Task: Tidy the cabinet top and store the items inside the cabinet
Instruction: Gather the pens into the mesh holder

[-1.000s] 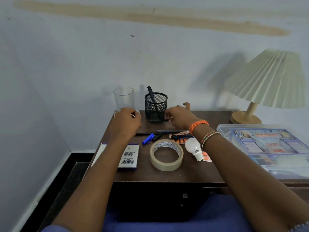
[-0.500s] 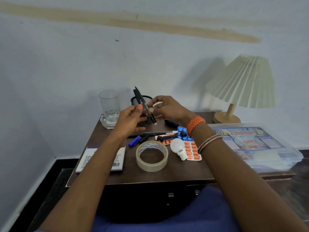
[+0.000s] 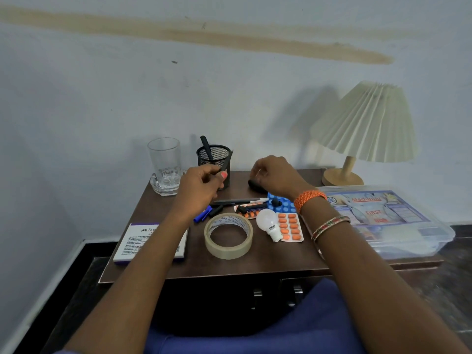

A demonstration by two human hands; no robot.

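My left hand (image 3: 201, 185) grips a black pen (image 3: 226, 160) beside the rim of the black mesh pen holder (image 3: 215, 155), which has another dark pen standing in it. My right hand (image 3: 275, 175) hovers with curled fingers over a small black object (image 3: 254, 185) on the brown cabinet top (image 3: 255, 261); contact is unclear. Loose pens (image 3: 237, 201), a blue marker (image 3: 203, 217), a tape roll (image 3: 228, 235), a white bulb (image 3: 269, 223), orange tablets (image 3: 290, 226) and a blue blister pack (image 3: 283, 204) lie in the middle.
A glass (image 3: 164, 159) stands in a glass ashtray (image 3: 166, 186) at the back left. A white box (image 3: 150, 241) lies front left. A clear first-aid box (image 3: 383, 221) overhangs the right side, with a lamp (image 3: 367, 123) behind it. Cabinet door handles (image 3: 258, 293) show below.
Both hands lifted a black pen off the cabinet and held it together. Now my right hand has let go and moved right and down, while my left hand keeps the pen by the holder.
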